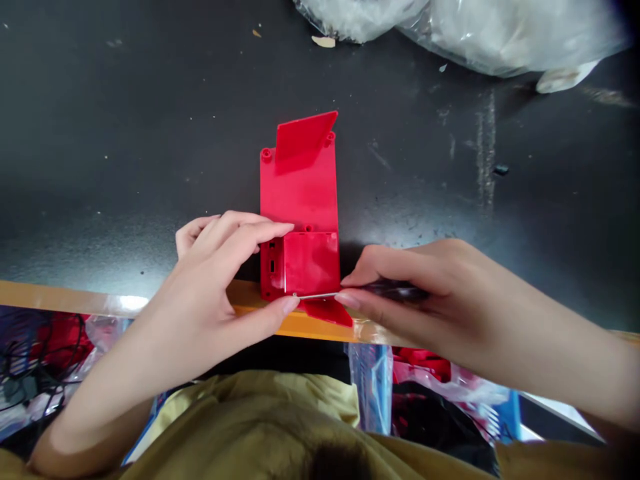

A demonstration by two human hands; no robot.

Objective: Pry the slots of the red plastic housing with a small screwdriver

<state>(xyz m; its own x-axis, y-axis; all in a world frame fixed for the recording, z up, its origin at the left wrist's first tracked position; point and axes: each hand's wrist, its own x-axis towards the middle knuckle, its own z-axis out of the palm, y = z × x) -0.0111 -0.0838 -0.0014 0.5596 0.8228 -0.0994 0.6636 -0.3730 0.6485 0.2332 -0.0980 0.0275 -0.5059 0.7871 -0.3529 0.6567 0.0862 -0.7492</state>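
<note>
Rod (pixel 320 295), thin metal, pinched in right hand (pixel 440 287); left hand (pixel 203 287), splayed, holding plastic casing (pixel 300 195).

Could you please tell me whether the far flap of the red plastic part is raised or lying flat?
Raised: the far flap stands up from the red plastic part, with a darker patch at its base.

The red casing (pixel 299 193) looks like moulded plastic, smooth and softly glossy, as does its raised flap (pixel 303 139). The thin shaft (pixel 320 295) has the bright shine of polished metal; its handle (pixel 400 290) is dark and glossy. The black worktop (pixel 150 100) is smooth with a low sheen, scuffed in places, its orange edge strip (pixel 75 297) shiny. The bag (pixel 480 33) is clear, crinkled film; the garment (pixel 250 413), matt cloth.
</note>
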